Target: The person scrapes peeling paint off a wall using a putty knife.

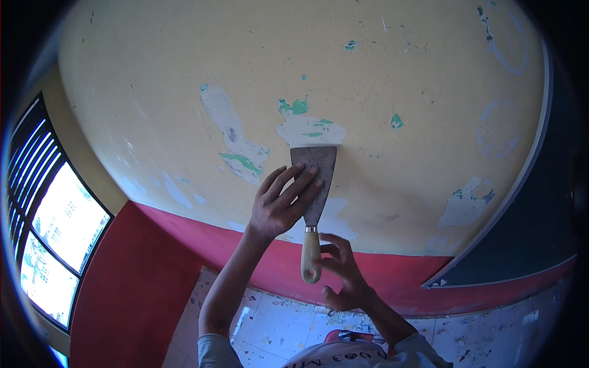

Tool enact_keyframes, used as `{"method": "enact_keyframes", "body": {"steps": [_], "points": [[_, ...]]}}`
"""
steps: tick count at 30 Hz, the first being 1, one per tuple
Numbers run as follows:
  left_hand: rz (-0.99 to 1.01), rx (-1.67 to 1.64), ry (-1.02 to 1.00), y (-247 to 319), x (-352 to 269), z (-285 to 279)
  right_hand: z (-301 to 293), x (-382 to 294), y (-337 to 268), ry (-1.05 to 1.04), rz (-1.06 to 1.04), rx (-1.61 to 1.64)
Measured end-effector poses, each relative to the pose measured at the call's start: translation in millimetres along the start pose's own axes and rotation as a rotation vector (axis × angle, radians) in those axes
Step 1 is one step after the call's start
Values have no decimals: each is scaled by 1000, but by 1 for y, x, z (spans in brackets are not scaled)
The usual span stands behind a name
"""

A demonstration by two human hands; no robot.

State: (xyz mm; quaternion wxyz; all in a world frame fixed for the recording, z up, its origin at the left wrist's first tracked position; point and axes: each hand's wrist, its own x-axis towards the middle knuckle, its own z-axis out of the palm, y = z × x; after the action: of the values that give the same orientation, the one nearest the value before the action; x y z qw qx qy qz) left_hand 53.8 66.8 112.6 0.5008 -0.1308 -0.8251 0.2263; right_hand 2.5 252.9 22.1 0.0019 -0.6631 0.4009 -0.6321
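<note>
A wide scraper (317,188) with a grey metal blade and a pale wooden handle has its broad edge at the yellow painted wall (386,83), just below a bare patch (308,131) with green paint remnants. The fingers of my left hand (283,202) lie spread across the blade. My right hand (340,271) is beside the handle, its fingers apart and curved; a fingertip is close to the wood, and I cannot tell whether it touches. Another long bare patch (234,138) lies left of the blade.
A red band (391,271) runs along the lower wall. The tiled floor (276,322) carries scattered paint flakes. A dark framed board (534,221) is at the right, a barred window (60,239) at the left. A red object (349,336) shows near my body.
</note>
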Motion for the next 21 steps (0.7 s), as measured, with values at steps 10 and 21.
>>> {"method": "enact_keyframes", "body": {"steps": [10,21], "points": [[63,-33,37,-22,-1,14,24,23,28,261,597,1128],[92,-42,-38,-16,6,23,48,33,40,499,608,1025]]}}
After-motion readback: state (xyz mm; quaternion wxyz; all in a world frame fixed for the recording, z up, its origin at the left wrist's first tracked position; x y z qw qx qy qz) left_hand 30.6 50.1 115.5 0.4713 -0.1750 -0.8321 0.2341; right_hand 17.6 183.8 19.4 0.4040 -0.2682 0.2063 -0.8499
